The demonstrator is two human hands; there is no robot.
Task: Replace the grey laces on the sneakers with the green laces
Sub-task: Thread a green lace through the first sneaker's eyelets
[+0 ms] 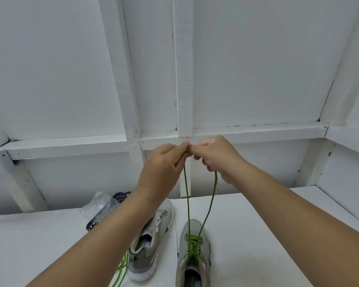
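White tabletop (257, 235), lower frame: the green lace (188, 204) is threaded through the lower-centre sneaker (193, 255). Both ends are pinched mid-frame by left hand (164, 168) and right hand (218, 156). Soft, limp cord, best gripped near the tips.

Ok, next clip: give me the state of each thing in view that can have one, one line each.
Right sneaker: upright, laced green through its eyelets.
Green lace: both ends pulled up taut, untied.
Left hand: pinching one lace end.
Right hand: pinching the other lace end.
Left sneaker: tipped on its side, no lace in the eyelets that show.
Second green lace: loose beside the left sneaker.
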